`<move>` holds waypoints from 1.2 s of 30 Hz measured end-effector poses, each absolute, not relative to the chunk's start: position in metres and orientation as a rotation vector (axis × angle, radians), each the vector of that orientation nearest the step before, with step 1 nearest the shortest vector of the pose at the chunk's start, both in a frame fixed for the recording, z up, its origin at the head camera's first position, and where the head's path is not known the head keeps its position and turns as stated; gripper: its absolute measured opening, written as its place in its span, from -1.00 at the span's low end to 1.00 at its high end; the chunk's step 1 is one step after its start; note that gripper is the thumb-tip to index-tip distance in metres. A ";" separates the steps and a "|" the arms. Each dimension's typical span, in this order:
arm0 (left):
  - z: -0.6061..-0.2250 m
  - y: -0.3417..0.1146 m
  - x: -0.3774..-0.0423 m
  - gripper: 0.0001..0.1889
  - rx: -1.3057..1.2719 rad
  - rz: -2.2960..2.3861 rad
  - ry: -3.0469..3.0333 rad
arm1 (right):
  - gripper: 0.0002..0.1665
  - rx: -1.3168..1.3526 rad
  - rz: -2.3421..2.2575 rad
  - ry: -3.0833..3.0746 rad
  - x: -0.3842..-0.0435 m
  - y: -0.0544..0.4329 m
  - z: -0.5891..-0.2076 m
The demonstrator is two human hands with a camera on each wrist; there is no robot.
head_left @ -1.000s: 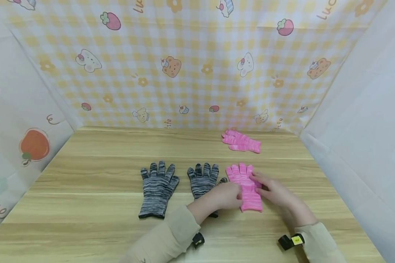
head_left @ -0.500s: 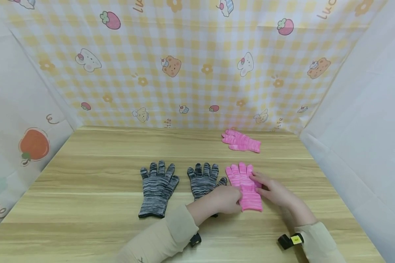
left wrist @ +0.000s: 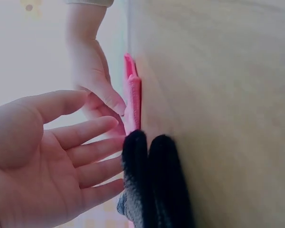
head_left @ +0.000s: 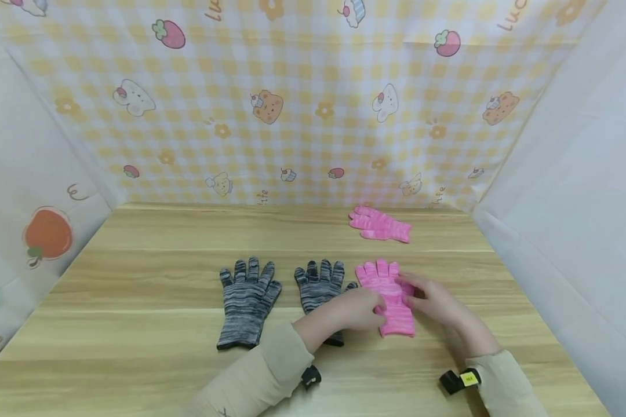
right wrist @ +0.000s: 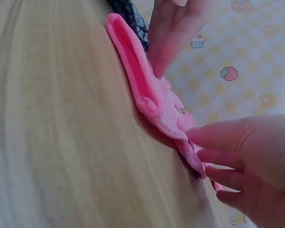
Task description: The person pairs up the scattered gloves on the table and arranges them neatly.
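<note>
A pink knit glove (head_left: 393, 315) lies palm-flat on the table, fingers pointing away, between my two hands. My left hand (head_left: 359, 308) hovers at its left edge with loosely spread fingers, its fingertips overlapping the glove in the head view. At the opposite edge, my right hand (head_left: 435, 300) touches the glove near its thumb with extended thumb and fingers; the right wrist view shows that thumb on the pink fabric (right wrist: 168, 118). A grey-black striped glove (head_left: 318, 286) lies partly hidden under my left forearm. Farther left is a second striped glove (head_left: 245, 301), laid flat.
Behind these, another pink glove (head_left: 379, 225) lies sideways near the back of the wooden table (head_left: 151, 278). A yellow checked cloth (head_left: 302, 75) hangs along the back, with white cloths (head_left: 568, 202) at both sides.
My left hand's fingers have loosened and shifted slightly away from the near pink glove's edge. My right hand stays in place. The head view has tilted a little.
</note>
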State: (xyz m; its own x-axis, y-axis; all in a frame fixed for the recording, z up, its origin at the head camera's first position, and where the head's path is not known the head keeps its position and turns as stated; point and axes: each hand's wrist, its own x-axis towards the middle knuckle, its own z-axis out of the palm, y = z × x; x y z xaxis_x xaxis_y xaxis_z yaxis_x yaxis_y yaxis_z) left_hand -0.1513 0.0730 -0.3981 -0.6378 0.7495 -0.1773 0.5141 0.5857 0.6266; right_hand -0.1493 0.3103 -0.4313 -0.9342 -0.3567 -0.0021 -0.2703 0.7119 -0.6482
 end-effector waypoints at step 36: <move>-0.374 0.062 -0.253 -0.59 0.505 1.551 2.317 | -0.47 0.339 -1.803 2.550 -0.224 0.312 -0.380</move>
